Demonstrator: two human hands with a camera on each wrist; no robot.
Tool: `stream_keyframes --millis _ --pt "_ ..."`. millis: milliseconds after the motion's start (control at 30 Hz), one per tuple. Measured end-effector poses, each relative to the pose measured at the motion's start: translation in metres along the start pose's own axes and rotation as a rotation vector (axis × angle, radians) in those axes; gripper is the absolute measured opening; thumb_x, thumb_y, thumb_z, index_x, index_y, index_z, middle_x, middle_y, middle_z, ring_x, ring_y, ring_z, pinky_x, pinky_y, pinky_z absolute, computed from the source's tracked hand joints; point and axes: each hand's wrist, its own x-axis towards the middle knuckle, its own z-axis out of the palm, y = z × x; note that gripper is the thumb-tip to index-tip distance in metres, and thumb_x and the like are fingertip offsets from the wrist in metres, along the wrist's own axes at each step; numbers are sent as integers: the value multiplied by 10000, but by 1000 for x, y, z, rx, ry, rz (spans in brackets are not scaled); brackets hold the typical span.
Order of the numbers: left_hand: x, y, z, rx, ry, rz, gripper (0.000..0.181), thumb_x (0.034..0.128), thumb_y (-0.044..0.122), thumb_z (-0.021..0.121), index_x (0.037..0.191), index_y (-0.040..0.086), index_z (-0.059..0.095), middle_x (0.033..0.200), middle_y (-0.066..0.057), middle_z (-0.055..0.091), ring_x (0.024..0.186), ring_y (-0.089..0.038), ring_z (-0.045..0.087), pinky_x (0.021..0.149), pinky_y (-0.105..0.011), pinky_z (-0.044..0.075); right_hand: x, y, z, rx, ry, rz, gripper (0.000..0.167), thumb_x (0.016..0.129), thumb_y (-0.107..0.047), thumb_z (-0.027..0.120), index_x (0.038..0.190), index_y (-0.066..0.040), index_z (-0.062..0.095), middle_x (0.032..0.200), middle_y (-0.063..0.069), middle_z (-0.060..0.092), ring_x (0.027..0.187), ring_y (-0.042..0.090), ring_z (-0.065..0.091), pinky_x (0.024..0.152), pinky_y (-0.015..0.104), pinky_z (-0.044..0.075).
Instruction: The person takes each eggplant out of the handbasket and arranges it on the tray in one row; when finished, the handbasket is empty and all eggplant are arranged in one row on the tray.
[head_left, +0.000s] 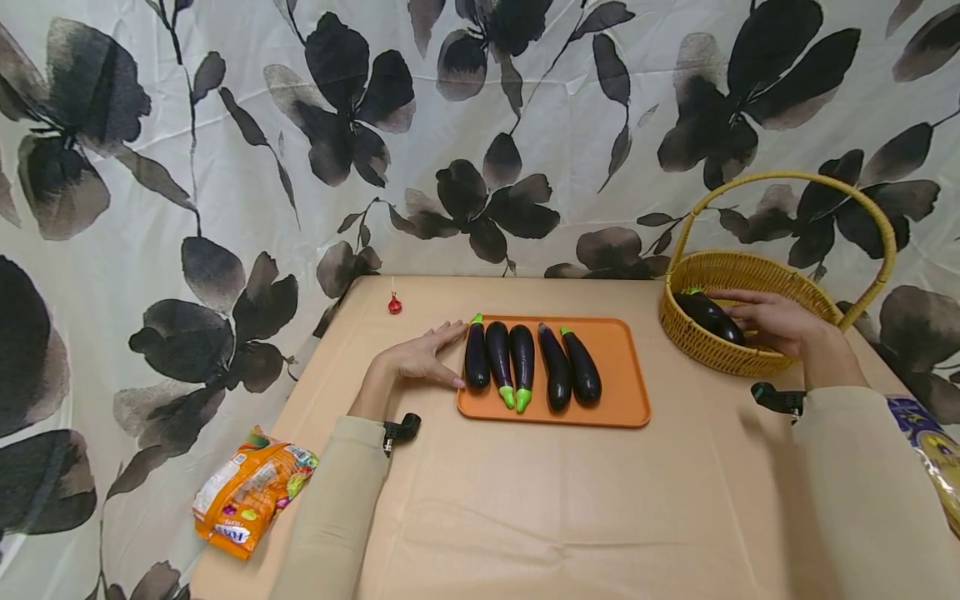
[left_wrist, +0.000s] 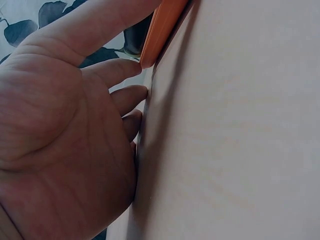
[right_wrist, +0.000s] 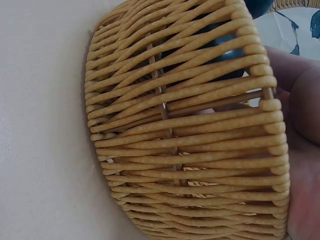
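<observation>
An orange tray (head_left: pixel 622 367) carries several dark eggplants (head_left: pixel 555 367) in a row, some with the green stem end facing me and others facing away. My left hand (head_left: pixel 416 357) lies at the tray's left edge, fingers extended and thumb near the corner; in the left wrist view its fingertips touch the tray rim (left_wrist: pixel 159 35). On the right, my right hand (head_left: pixel 772 321) reaches into a yellow wicker basket (head_left: pixel 720 360) and holds an eggplant (head_left: pixel 708 317) there. Through the basket's weave (right_wrist: pixel 215 135), the right wrist view shows part of that dark eggplant (right_wrist: pixel 227 50); the fingertips are hidden.
The basket's tall handle (head_left: pixel 795 177) arches over my right hand. A small red object (head_left: pixel 394 305) lies at the table's back left. An orange snack bag (head_left: pixel 255 492) is by the left edge, and a blue and yellow package (head_left: pixel 930 450) at the right edge.
</observation>
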Motion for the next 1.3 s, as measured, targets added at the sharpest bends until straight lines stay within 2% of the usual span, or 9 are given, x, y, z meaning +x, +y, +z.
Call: stream_keyframes --millis 333,633,800,967,1133,1200,1300 --pt "0 -2 0 2 0 7 1262 684 497 959 1675 344 193 1771 48 20 1630 -294 -110 1299 -589 -46 1 0 2 4 15 -8 487 1101 -258 530 1575 -351 461 1108 -244 692 998 58 664 871 279 610" --pt "-1 -1 -1 4 -5 6 1264 684 497 959 1676 339 192 1770 57 22 1630 -293 -111 1297 -594 -50 -4 0 3 159 31 -43 425 1111 -176 488 1487 -351 580 1136 -182 682 961 95 630 831 300 598" --pt "-2 0 0 7 -7 5 1263 684 502 958 1676 342 192 1769 66 24 1630 -292 -112 1298 -592 -52 -6 -1 3 158 41 -52 412 1122 -203 455 1465 -383 597 1171 -221 655 1009 62 627 854 290 592" --pt "-2 0 -1 12 -7 5 1260 689 496 956 1677 338 189 1768 72 25 1630 -294 -113 1298 -593 -52 -7 1 1 168 72 -85 392 1104 -229 515 1449 -387 611 1231 -235 579 1035 41 608 847 258 583" --pt "-2 0 -1 19 -7 6 1258 691 499 954 1677 335 190 1768 69 30 1630 -299 -108 1299 -592 -47 -9 2 -2 280 128 -154 400 1075 -192 575 1436 -351 634 1232 -200 596 981 58 607 793 250 587" --pt "-2 0 0 21 -8 7 1257 693 501 952 1677 336 189 1768 67 30 1630 -301 -107 1299 -593 -46 -10 -1 -2 298 155 -202 434 1068 -194 587 1483 -324 593 1339 -172 561 999 33 609 781 232 574" --pt "-1 0 0 20 -8 5 1258 692 505 951 1677 339 187 1769 65 26 1630 -300 -109 1298 -595 -47 -14 -9 0 265 206 -270 501 1065 -230 593 1556 -278 506 1554 -124 409 1058 -18 582 779 185 534"
